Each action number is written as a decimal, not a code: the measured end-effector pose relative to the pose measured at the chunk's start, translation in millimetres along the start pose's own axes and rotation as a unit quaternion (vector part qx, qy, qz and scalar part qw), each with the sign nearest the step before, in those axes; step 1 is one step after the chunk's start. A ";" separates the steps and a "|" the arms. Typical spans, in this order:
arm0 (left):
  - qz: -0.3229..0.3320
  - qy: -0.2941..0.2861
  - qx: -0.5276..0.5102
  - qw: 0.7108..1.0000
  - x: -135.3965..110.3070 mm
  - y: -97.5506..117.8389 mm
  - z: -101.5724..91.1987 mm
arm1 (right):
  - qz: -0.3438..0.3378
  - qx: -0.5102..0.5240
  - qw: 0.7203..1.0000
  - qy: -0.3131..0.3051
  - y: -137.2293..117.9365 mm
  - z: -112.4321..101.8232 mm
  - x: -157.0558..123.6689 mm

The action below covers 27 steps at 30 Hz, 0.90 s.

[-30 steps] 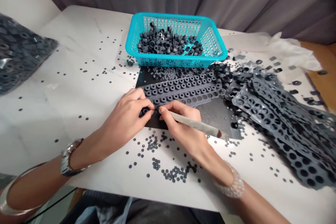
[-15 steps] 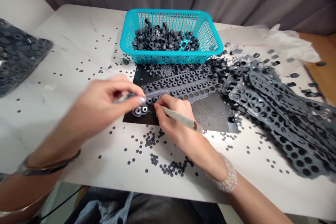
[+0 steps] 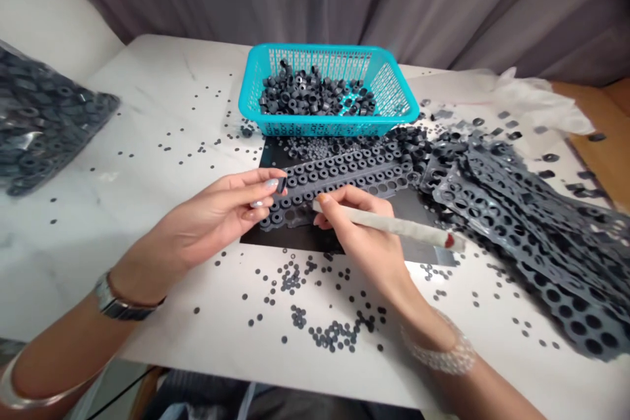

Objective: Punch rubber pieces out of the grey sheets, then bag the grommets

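Between the thumb and fingers of my left hand (image 3: 231, 207) is a small dark rubber bushing (image 3: 281, 185), held just above the left end of a moulded sheet. My right hand (image 3: 367, 230) grips a pale, tape-wrapped stick tool (image 3: 394, 223) like a pen, its tip close to the sheet's near edge. The grey rubber sheet (image 3: 339, 174) carries rows of ring-shaped bushings and lies on a black mat (image 3: 315, 241). Round holes show along its near row, where bushings are out.
A turquoise basket (image 3: 339, 125) of loose bushings stands behind the sheet. Stacked punched sheets (image 3: 531, 243) lie at the right. A clear bag of bushings (image 3: 49, 118) sits at the left. Small discs (image 3: 335, 335) litter the white table (image 3: 197, 354).
My left hand has drawn slightly back and now shows a bushing in its fingertips. My right hand has shifted right, the stick now lying flatter. The whole view has moved a little.
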<state>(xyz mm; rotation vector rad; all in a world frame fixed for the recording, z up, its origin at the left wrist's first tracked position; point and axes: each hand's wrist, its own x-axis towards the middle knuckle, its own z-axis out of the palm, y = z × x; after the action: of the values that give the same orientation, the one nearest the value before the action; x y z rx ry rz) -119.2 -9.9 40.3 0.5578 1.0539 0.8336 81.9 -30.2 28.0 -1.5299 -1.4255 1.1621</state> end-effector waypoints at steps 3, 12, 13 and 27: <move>-0.029 -0.028 -0.048 0.998 -0.9 -1.4 4.1 | 0.011 0.013 1.000 0.002 0.2 1.0 0.0; -0.035 -0.062 -0.105 0.992 -4.1 -3.2 11.5 | 0.029 0.049 0.998 -0.004 0.3 1.5 1.8; -0.040 -0.058 -0.103 0.992 -5.2 -2.2 11.3 | 0.030 0.057 0.998 -0.007 0.6 1.8 1.7; 0.262 0.061 0.677 0.686 -18.1 -3.4 7.4 | -0.043 -0.058 0.994 -0.079 2.3 17.6 -3.9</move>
<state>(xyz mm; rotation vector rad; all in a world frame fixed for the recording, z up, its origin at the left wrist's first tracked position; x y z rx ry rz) -115.7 -26.8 50.3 2.1763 1.5766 0.4069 66.2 -35.5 20.7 -1.4648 -1.6733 1.1876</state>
